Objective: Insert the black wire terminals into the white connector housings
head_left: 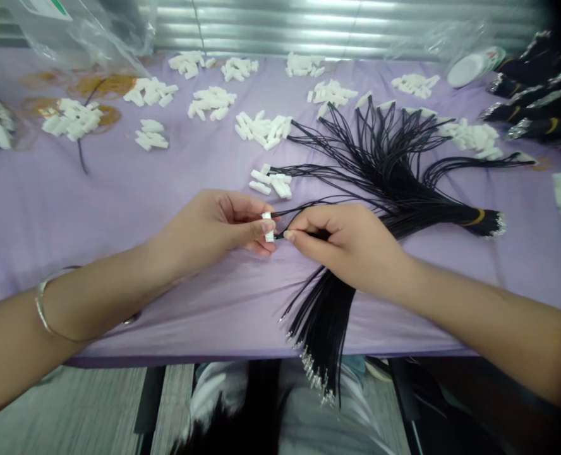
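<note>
My left hand (pixel 209 229) pinches a small white plastic connector (pixel 268 227) between thumb and fingertips. My right hand (pixel 347 245) grips a thin black wire (pixel 299 212) close to that connector, and its tip is hidden by my fingers. Behind my right hand spreads a large bundle of black wires (pixel 385 177), tied with a yellow band (pixel 474 218). Its crimped metal ends (pixel 316 373) hang over the table's front edge. A small pile of white connectors (pixel 271 182) lies just beyond my hands.
A lilac cloth (pixel 95 208) covers the table, with several piles of white connectors (pixel 209 102) across its far half. More banded black wire bundles (pixel 527 95) lie at the back right. Clear plastic bags (pixel 81 31) sit at the back left, before a ribbed metal shutter (pixel 332 25).
</note>
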Demonstrator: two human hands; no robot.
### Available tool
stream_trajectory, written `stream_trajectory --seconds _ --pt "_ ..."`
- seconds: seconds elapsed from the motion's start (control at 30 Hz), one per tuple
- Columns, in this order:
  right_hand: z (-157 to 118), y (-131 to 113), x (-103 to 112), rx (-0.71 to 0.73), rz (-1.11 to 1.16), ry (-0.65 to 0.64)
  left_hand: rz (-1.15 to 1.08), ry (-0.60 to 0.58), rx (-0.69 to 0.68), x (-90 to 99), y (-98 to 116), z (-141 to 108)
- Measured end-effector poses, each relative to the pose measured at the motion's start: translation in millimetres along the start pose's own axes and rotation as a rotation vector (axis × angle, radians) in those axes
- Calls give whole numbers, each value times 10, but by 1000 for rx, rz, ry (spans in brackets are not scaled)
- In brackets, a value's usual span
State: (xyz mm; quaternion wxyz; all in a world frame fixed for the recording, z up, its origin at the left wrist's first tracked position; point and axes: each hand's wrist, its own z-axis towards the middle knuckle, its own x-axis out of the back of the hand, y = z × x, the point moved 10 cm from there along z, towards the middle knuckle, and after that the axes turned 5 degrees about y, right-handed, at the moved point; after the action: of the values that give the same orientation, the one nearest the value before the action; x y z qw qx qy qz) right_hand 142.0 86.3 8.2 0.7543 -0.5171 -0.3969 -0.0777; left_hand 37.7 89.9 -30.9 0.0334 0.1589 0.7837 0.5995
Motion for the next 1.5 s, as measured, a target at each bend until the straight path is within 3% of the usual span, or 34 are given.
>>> stream_trajectory --seconds 0.63,0.73,0.83,0.9,0.97,1.03,1.13,1.33,1.4,1.5 --pt "-16 -55 -48 37 -28 -7 45 0 -3 -44 46 -27" --pt "-67 -217 39 176 -271 3 -22 -16 -3 -62 37 -13" --pt "-168 -478 194 405 -473 81 -128 -35 8 -68 18 10" --pt "-250 -603 151 557 -402 -21 -210 -49 41 -70 -14 26" --pt "-321 -609 -18 617 -296 -248 -274 -53 64 -61 -35 40" --pt "-370 -544 -193 606 -267 -427 -284 -46 67 -45 -42 48" --pt "-390 -448 -356 541 -287 -528 -221 -29 34 -15 -24 46" --pt "-418 -419 -375 471 -308 -536 -140 -40 19 -20 -19 33" --pt "-359 -365 -303 350 -221 -511 -136 -41 20 -21 -16 30" --pt "-211 -255 -115 150 -62 -356 -130 -48 26 -28 -9 16"
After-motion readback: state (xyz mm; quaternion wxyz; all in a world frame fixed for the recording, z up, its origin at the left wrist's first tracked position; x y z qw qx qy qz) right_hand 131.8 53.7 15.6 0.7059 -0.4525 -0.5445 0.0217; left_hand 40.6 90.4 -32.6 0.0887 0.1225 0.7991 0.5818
